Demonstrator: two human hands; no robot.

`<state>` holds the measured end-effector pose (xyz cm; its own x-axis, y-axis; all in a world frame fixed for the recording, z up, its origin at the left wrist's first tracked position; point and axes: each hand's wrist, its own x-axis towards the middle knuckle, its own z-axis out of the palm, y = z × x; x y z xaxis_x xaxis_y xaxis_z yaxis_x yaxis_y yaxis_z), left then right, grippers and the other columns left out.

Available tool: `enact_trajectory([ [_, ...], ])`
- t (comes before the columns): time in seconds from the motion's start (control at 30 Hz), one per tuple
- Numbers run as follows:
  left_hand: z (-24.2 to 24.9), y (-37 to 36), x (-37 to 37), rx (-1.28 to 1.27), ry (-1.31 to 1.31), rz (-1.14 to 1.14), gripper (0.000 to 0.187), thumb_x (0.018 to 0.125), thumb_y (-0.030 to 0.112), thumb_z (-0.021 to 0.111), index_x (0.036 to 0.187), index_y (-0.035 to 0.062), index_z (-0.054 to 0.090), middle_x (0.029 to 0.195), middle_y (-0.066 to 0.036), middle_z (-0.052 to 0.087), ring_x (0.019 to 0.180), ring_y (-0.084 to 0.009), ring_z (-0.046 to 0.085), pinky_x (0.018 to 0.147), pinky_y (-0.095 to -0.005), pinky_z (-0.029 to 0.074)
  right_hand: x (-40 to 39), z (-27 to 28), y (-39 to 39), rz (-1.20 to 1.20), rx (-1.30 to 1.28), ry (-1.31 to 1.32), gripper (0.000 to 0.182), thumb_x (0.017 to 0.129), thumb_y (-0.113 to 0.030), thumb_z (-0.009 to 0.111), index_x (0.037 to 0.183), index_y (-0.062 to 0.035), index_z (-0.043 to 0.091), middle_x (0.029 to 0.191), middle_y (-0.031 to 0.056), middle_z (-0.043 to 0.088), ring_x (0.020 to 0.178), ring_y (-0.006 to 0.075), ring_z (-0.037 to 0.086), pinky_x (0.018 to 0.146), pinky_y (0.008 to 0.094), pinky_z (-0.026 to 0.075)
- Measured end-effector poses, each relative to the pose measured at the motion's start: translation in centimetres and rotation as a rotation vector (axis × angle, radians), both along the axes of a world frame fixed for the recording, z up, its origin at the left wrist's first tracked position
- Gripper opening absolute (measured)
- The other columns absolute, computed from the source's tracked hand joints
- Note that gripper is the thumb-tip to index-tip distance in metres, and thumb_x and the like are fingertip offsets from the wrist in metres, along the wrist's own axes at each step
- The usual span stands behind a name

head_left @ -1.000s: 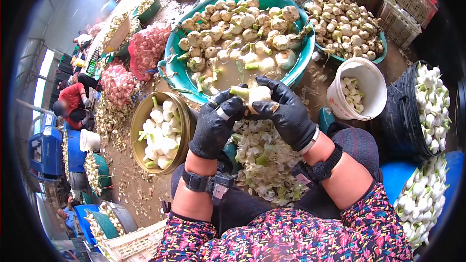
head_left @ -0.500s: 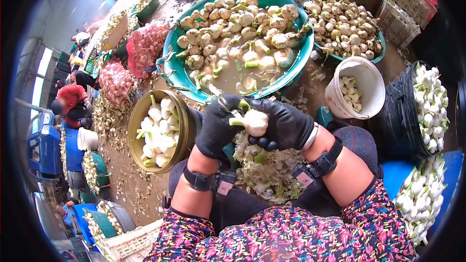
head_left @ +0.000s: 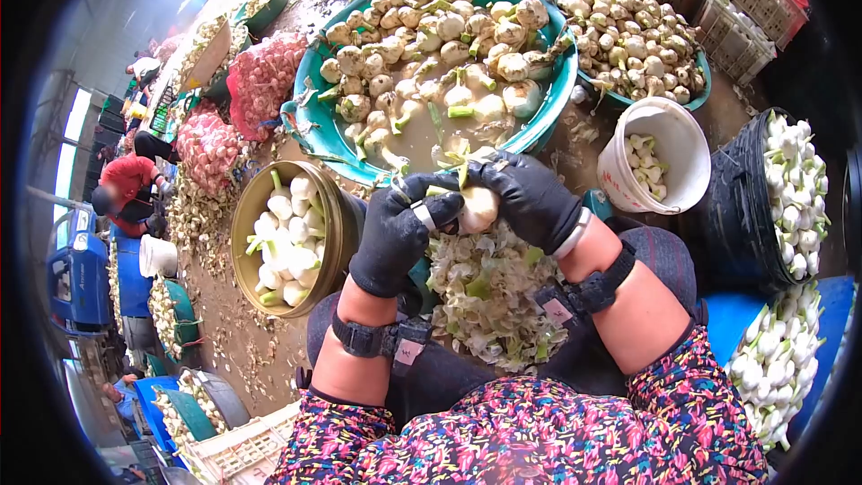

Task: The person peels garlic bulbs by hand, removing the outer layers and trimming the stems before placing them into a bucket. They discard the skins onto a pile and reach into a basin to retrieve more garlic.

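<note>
Both my hands wear black gloves and hold one white garlic bulb [head_left: 478,207] with a green stem above my lap. My left hand [head_left: 395,233] grips it from the left, thumb on the bulb. My right hand [head_left: 530,200] wraps it from the right and pinches a strip of skin at the top. Below the hands a heap of peeled skins [head_left: 489,292] lies on my lap. A brass-coloured bowl [head_left: 247,216] of peeled white bulbs stands just left of my left hand.
A large teal tub [head_left: 316,126] of unpeeled bulbs in murky water stands ahead. A second teal basin [head_left: 709,81], a white bucket [head_left: 691,162] and a black bin [head_left: 745,216] of peeled bulbs are at right. Red mesh sacks [head_left: 260,81] and other workers sit at left.
The hands dipped toward my lap with the bulb, then rose slightly again. The bulb has been turned, and my right hand now pulls skin at its top.
</note>
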<state>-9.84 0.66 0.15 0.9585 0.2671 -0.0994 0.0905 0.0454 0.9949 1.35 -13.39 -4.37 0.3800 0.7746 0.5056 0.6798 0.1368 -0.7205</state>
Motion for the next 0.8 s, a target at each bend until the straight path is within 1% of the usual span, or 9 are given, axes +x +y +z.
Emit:
enact_trajectory([
  [0.07, -0.3, 0.4, 0.2, -0.031, -0.037, 0.063, 0.018, 0.078, 0.008, 0.057, 0.092, -0.003, 0.062, 0.068, -0.006, 0.06, 0.057, -0.0127, 0.056, 0.055, -0.0244, 0.046, -1.2, 0.8, 1.0, -0.154, 0.202, 0.737, 0.015, 0.085, -0.017, 0.056, 0.091, -0.0036, 0.06, 0.078, 0.0098, 0.061, 0.072, 0.0248, 0.06, 0.065, 0.0302, 0.048],
  [0.2, -0.7, 4.0, -0.3, 0.079, -0.213, 0.209, 0.02, 0.08, 0.01, 0.055, 0.094, -0.0044, 0.059, 0.086, -0.011, 0.061, 0.062, -0.0186, 0.057, 0.059, -0.0303, 0.048, -2.1, 2.5, -0.7, -0.111, 0.213, -0.284, 0.018, 0.08, -0.013, 0.052, 0.092, -0.0018, 0.06, 0.074, 0.0156, 0.057, 0.07, 0.0356, 0.056, 0.065, 0.044, 0.044],
  [0.3, -0.9, 4.6, -0.4, -0.006, -0.214, 0.21, 0.019, 0.082, 0.006, 0.053, 0.099, -0.003, 0.059, 0.086, -0.011, 0.06, 0.063, -0.0171, 0.056, 0.058, -0.0294, 0.048, -3.7, -0.8, -0.6, 0.253, -0.507, -0.137, 0.025, 0.076, -0.016, 0.054, 0.095, -0.001, 0.058, 0.082, 0.0177, 0.059, 0.078, 0.0375, 0.056, 0.07, 0.0467, 0.045],
  [0.37, -1.3, 4.5, -0.2, 0.78, -0.382, 0.094, 0.023, 0.084, -0.001, 0.051, 0.105, 0.0005, 0.06, 0.087, -0.01, 0.06, 0.065, -0.0154, 0.056, 0.058, -0.0274, 0.047, -3.8, -1.3, -0.9, 0.279, -1.014, -0.049, 0.031, 0.078, -0.027, 0.057, 0.099, -0.0049, 0.061, 0.097, 0.0192, 0.06, 0.09, 0.0342, 0.057, 0.078, 0.0416, 0.045],
  [0.53, -1.1, 3.0, 0.0, 0.982, -0.393, 0.056, 0.025, 0.083, -0.001, 0.052, 0.107, 0.0015, 0.06, 0.086, -0.007, 0.059, 0.067, -0.013, 0.055, 0.06, -0.0241, 0.046, -1.9, 0.8, -0.4, -0.065, -0.314, 0.234, 0.038, 0.074, -0.028, 0.063, 0.103, -0.0036, 0.058, 0.089, 0.0184, 0.059, 0.086, 0.0345, 0.056, 0.078, 0.0423, 0.044],
  [0.6, -1.6, 2.9, 0.0, 0.61, -0.286, 0.083, 0.022, 0.083, 0.004, 0.055, 0.104, -0.0009, 0.06, 0.083, -0.005, 0.059, 0.067, -0.0113, 0.055, 0.059, -0.0238, 0.046, -2.4, 0.4, 0.1, 0.048, -0.546, 0.106, 0.036, 0.074, -0.03, 0.064, 0.098, -0.0038, 0.06, 0.09, 0.0182, 0.059, 0.087, 0.0345, 0.056, 0.078, 0.0426, 0.044],
  [0.63, -0.7, 2.8, -0.2, 0.049, -0.078, 0.218, 0.02, 0.084, 0.008, 0.056, 0.1, -0.0015, 0.06, 0.08, -0.003, 0.059, 0.069, -0.0099, 0.055, 0.061, -0.0235, 0.046, -2.8, 0.1, 0.2, 0.24, -0.71, 0.073, 0.036, 0.074, -0.031, 0.064, 0.098, -0.0042, 0.06, 0.09, 0.0182, 0.059, 0.087, 0.0346, 0.056, 0.078, 0.043, 0.044],
  [0.73, 1.9, 8.9, -2.9, 0.377, -0.19, 0.444, 0.014, 0.085, 0.005, 0.054, 0.096, 0.0002, 0.061, 0.085, -0.006, 0.062, 0.075, -0.0109, 0.057, 0.069, -0.0256, 0.047, -3.1, 0.3, -0.7, 0.486, -0.87, 0.07, 0.035, 0.075, -0.031, 0.063, 0.099, -0.0055, 0.061, 0.09, 0.0188, 0.059, 0.089, 0.0356, 0.056, 0.079, 0.044, 0.044],
  [0.8, 3.1, 14.2, -6.1, 0.717, 0.031, 0.492, 0.016, 0.081, 0.006, 0.057, 0.094, -0.0024, 0.061, 0.089, -0.011, 0.063, 0.079, -0.0151, 0.059, 0.073, -0.0278, 0.048, -2.2, 0.3, -1.3, 0.182, -0.58, 0.092, 0.035, 0.076, -0.032, 0.064, 0.098, -0.0056, 0.061, 0.09, 0.0195, 0.059, 0.088, 0.0364, 0.056, 0.079, 0.0437, 0.044],
])
